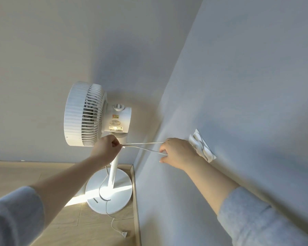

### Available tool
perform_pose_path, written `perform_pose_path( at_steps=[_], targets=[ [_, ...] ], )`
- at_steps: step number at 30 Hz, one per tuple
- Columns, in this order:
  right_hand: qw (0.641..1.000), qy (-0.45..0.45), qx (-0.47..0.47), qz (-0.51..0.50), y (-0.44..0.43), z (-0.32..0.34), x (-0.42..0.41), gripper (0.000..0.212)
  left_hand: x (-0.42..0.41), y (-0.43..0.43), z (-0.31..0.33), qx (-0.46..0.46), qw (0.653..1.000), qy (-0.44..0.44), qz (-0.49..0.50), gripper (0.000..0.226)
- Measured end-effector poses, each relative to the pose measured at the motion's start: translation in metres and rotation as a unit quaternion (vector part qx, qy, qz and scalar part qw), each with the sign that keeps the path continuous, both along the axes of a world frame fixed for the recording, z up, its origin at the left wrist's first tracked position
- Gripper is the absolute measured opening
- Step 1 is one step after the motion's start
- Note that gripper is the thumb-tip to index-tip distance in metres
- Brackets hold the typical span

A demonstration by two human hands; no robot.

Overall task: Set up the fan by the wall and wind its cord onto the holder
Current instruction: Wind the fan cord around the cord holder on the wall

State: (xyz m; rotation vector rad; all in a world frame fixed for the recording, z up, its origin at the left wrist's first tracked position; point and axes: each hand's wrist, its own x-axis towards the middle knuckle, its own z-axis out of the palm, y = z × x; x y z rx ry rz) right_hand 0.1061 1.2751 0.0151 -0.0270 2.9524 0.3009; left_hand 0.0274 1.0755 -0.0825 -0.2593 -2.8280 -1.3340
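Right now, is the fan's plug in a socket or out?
Out. The plug lies loose on the wooden floor below the fan's base, its cord trailing across it.

We see open wall [247, 77] above and right of the white holder [202, 146]. Between the fan [96, 116] and that wall, two taut cord [146, 147] strands bar the gap. Below, the fan's base [112, 190] and loose cord crowd the floor [25, 174] corner.
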Motion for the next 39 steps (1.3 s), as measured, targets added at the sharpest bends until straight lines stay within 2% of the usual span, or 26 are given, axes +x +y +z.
perform_pose_path(
  at_steps=[1, 5, 8, 12, 16, 22, 25, 28, 30, 32, 34, 37, 39],
  targets=[
    [1.000, -0.021, -0.011, -0.002, 0.001, 0.000, -0.008, 0.011, -0.001, 0.000, 0.000, 0.010, 1.000, 0.002, 0.006, 0.013],
    [0.997, -0.065, -0.050, -0.012, 0.000, 0.007, -0.035, 0.034, -0.008, 0.003, -0.002, 0.028, 0.999, 0.013, 0.009, 0.013],
    [0.994, -0.073, -0.079, -0.031, 0.001, 0.019, -0.052, 0.016, -0.015, 0.005, 0.001, 0.037, 0.999, 0.020, 0.003, 0.013],
    [0.987, -0.062, -0.112, -0.094, 0.016, 0.036, -0.073, 0.030, -0.017, 0.012, 0.002, 0.098, 0.995, -0.014, -0.024, 0.015],
    [0.979, -0.018, -0.144, -0.143, 0.038, 0.047, -0.081, 0.008, -0.008, 0.026, -0.005, 0.154, 0.985, -0.066, -0.043, 0.014],
    [0.971, 0.023, -0.103, -0.216, 0.042, 0.059, -0.084, 0.011, -0.006, 0.045, 0.002, 0.218, 0.970, -0.094, -0.054, 0.011],
    [0.974, 0.064, -0.047, -0.212, 0.034, 0.065, -0.081, 0.014, -0.006, 0.050, 0.007, 0.217, 0.969, -0.097, -0.074, 0.009],
    [0.972, 0.060, 0.017, -0.227, 0.024, 0.077, -0.074, 0.019, -0.002, 0.052, 0.010, 0.202, 0.971, -0.094, -0.088, 0.010],
    [0.970, 0.064, 0.044, -0.231, 0.023, 0.083, -0.070, 0.011, 0.001, 0.051, 0.011, 0.214, 0.967, -0.101, -0.095, 0.012],
    [0.969, 0.072, 0.062, -0.228, 0.023, 0.087, -0.063, 0.031, 0.004, 0.049, 0.014, 0.226, 0.963, -0.108, -0.100, 0.011],
    [0.970, 0.081, 0.074, -0.217, 0.024, 0.092, -0.055, 0.039, 0.007, 0.048, 0.018, 0.230, 0.962, -0.106, -0.100, 0.011],
    [0.970, 0.096, 0.073, -0.212, 0.025, 0.098, -0.045, 0.036, 0.013, 0.048, 0.024, 0.231, 0.962, -0.102, -0.100, 0.012],
    [0.971, 0.107, 0.094, -0.193, 0.025, 0.098, -0.038, 0.023, 0.017, 0.049, 0.028, 0.230, 0.962, -0.102, -0.102, 0.012]
  ],
)
